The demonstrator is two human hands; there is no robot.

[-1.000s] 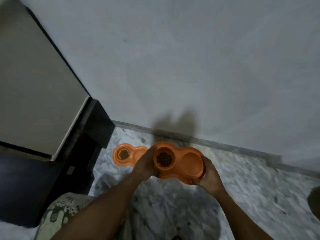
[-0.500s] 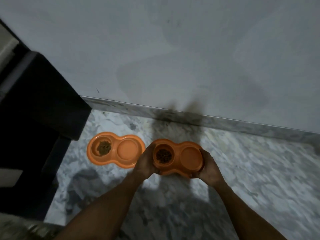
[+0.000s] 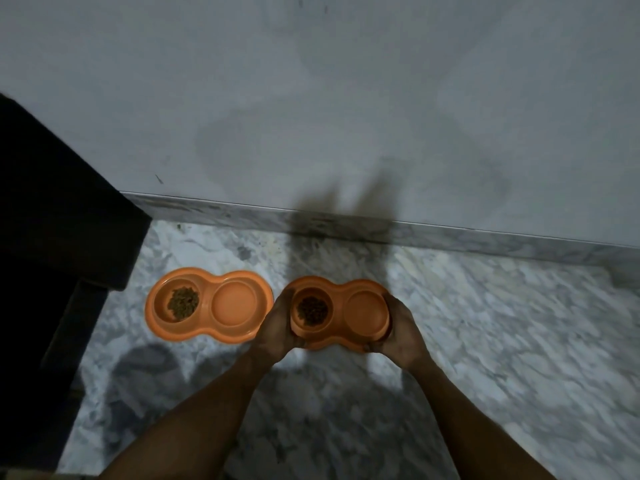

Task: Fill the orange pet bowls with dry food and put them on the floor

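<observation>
Head view: 1 filled orange bowl (image 3: 209, 305) sits on the floor (image 3: 491, 327). The left hand (image 3: 275, 323) and right hand (image 3: 403, 336) grip the other bowl (image 3: 367, 303), filled too, and it looks not yet down

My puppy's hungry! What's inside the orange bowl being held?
In the held bowl, dark dry food lies in the left cup; the right cup looks empty. The food covers its cup's bottom.

Smooth matt orange plastic bowls (image 3: 207, 304), grainy dry kibble (image 3: 183, 303), polished veined marble floor (image 3: 502, 341), matt painted wall (image 3: 346, 98).
</observation>
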